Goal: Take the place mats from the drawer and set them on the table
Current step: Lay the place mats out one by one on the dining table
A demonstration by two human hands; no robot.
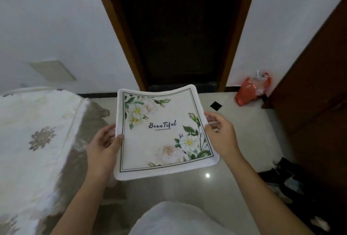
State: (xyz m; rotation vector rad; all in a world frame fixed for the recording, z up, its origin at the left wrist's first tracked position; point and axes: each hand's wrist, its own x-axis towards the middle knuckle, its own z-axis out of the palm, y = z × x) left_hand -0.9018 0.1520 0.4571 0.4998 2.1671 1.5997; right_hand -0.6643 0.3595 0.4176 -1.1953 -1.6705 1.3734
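Note:
A white square place mat [161, 141] with printed flowers, a dark border line and the word "Beautiful" hangs level in the air in front of me, above the floor. My left hand [104, 146] grips its left edge, thumb on top. My right hand [219, 131] pinches its right edge. The far edge of the mat curls slightly upward. No drawer is in view.
A surface under a white cloth with grey flower prints [33, 141] lies at the left. A dark doorway [178, 28] stands ahead, a brown wooden panel [315, 94] at the right, with a red plastic bag [251, 90] at its foot. Dark clutter [285, 182] lies on the tiled floor.

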